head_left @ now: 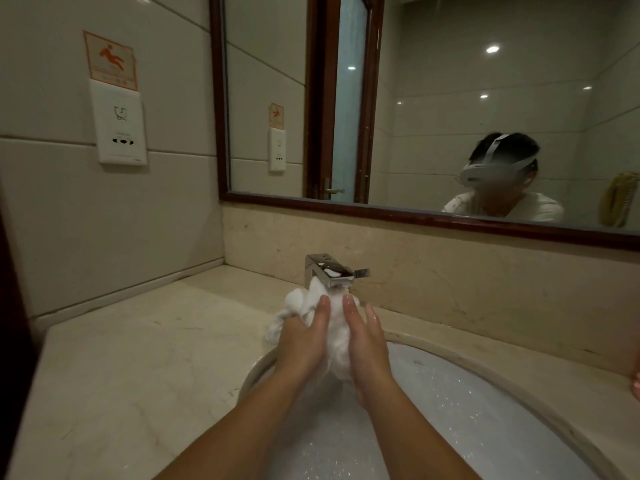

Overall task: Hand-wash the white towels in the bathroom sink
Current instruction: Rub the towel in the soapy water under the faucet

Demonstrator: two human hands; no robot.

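Note:
A bunched, wet white towel [304, 303] is held up just under the spout of the chrome faucet [329, 271], above the far rim of the white oval sink [485, 410]. My left hand [304, 341] grips the towel from the left, its fingers wrapped over the cloth. My right hand [367, 344] presses the towel from the right with fingers straight and wet. Part of the towel hangs down to the left over the sink rim. The basin holds foamy water.
A beige marble counter [138, 358] spreads to the left of the sink. A wall socket plate [119, 129] sits on the left tiled wall. A wood-framed mirror [415, 209] runs along the back wall above a marble backsplash.

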